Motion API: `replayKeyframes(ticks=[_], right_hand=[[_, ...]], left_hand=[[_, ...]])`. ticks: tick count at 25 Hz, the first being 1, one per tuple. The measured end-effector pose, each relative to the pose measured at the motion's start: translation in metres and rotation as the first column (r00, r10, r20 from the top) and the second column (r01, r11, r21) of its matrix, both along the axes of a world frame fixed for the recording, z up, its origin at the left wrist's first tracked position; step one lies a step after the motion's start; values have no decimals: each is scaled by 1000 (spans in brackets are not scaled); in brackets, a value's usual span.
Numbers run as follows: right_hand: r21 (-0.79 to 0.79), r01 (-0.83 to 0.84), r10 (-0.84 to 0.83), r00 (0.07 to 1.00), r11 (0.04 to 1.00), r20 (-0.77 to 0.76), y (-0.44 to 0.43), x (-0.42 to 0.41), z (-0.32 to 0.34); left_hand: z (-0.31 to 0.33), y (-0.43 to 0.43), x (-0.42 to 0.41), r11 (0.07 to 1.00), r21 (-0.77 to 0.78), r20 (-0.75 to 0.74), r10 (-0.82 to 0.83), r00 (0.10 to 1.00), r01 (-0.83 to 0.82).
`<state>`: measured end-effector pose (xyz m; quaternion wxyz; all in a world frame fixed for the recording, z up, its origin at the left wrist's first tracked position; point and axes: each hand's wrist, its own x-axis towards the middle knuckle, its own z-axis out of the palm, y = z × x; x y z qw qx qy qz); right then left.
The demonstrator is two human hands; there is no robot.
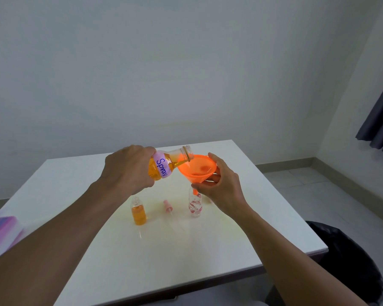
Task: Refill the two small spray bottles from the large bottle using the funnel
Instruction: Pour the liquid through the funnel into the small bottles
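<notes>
- The white table (pixel 230 239) carries the work.
- The left hand (pixel 128 168) grips the large bottle (pixel 164 164), tilted with its open neck over the funnel's rim.
- The right hand (pixel 223 184) curls around the orange funnel (pixel 197 171).
- The funnel's spout sits in the flowered spray bottle (pixel 195 206), standing upright mid-table.
- The second spray bottle (pixel 138 212), uncapped and holding orange liquid, stands to the left.
- A pink spray cap (pixel 168 206) lies between them.

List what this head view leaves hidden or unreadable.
Head view: base of the large bottle, wrapped by the left hand.
Head view: liquid level in the patterned small bottle, obscured by its print and small size.
Head view: pink box, cut off by the left edge.
</notes>
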<state>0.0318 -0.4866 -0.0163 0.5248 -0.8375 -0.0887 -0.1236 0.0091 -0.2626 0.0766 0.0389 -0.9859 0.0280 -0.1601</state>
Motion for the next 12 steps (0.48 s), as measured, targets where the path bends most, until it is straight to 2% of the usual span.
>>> replayKeyframes(ticks=[12], right_hand=[[28, -7, 8, 1000, 1000, -6, 2, 2, -1]], left_hand=[[1, 2, 6, 999, 37, 19, -13, 1000, 12]])
